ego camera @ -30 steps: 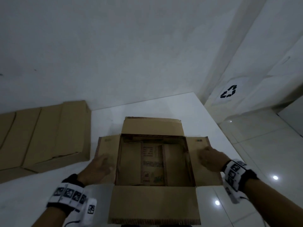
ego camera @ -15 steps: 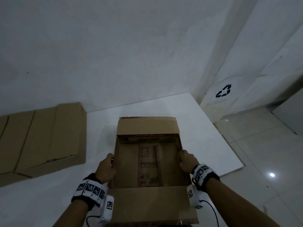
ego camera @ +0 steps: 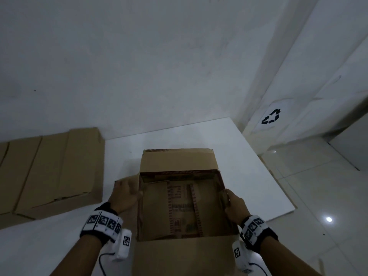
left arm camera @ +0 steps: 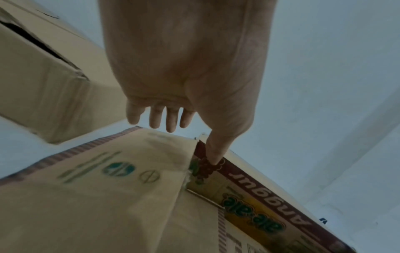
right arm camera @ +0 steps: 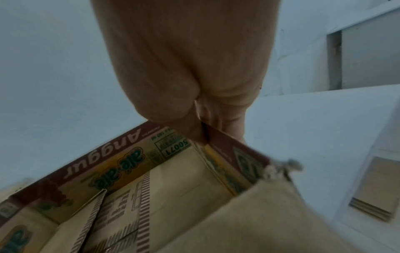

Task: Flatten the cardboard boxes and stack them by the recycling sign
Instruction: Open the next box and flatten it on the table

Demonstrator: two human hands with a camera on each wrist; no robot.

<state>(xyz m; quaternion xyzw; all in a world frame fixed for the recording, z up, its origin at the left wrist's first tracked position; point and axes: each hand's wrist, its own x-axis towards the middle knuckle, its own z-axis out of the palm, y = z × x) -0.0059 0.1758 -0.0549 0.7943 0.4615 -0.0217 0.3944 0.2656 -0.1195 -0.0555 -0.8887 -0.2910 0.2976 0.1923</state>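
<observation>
An open cardboard box (ego camera: 180,212) with printed inner walls stands on the white tabletop (ego camera: 249,168), its far and near flaps folded outward. My left hand (ego camera: 124,194) lies on the left side flap (left arm camera: 103,196) with fingers straight, and its thumb touches the top of the box's printed wall. My right hand (ego camera: 232,203) pinches the box's right wall (right arm camera: 225,147), thumb inside and fingers outside. The recycling sign (ego camera: 271,116) is on the wall to the right, low above the tiled floor.
Flattened cardboard (ego camera: 51,170) lies on the tabletop at the left, against the wall. A small stack of flat cardboard (right arm camera: 375,191) lies on the floor at the right, below the table's edge. Glossy floor tiles (ego camera: 318,196) extend right.
Both hands came in from the spread side flaps to the box's side walls. The right flap has dropped out of sight; the left hand is back out on the left flap.
</observation>
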